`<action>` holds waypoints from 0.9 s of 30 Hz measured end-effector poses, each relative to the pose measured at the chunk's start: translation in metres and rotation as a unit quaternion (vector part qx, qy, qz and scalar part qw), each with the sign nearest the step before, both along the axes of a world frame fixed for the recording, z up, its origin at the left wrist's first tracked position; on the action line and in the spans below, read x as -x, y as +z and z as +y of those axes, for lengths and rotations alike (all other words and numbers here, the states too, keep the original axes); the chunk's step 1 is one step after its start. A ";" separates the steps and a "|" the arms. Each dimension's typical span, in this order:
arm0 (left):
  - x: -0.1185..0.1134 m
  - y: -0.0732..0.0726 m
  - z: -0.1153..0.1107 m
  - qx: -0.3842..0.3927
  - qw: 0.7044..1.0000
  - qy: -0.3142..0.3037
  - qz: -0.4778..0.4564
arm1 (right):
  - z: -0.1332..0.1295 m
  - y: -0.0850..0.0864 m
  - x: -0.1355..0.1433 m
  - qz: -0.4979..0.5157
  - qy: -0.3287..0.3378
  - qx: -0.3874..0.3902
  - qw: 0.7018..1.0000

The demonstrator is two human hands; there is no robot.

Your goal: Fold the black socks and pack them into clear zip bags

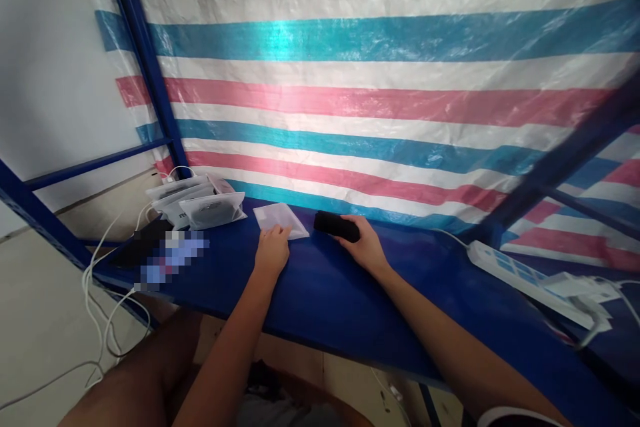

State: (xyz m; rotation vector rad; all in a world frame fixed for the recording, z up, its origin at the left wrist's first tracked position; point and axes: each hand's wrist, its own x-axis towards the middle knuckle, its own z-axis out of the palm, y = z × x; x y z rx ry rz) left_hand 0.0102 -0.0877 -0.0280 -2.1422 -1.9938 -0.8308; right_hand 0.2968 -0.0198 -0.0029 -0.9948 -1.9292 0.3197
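My left hand is at the near edge of a flat, whitish translucent plastic bag, its fingers curled onto that edge. The bag lies on the blue tabletop. To its right, my right hand grips a dark, oblong, rolled-looking black item by its right end, thumb on the near side. What kind of item it is, I cannot make out. The bag and the black item are a small gap apart.
Several filled translucent pouches stand at the back left. Near them lies a blurred-out phone-like object with a white cable. A white power strip is at the right. Blue frame posts and a striped plastic sheet bound the back.
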 end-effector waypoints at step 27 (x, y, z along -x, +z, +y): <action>-0.005 -0.001 0.001 -0.016 0.999 -0.041 -0.026 | 0.001 -0.002 -0.001 -0.025 0.025 0.019 0.999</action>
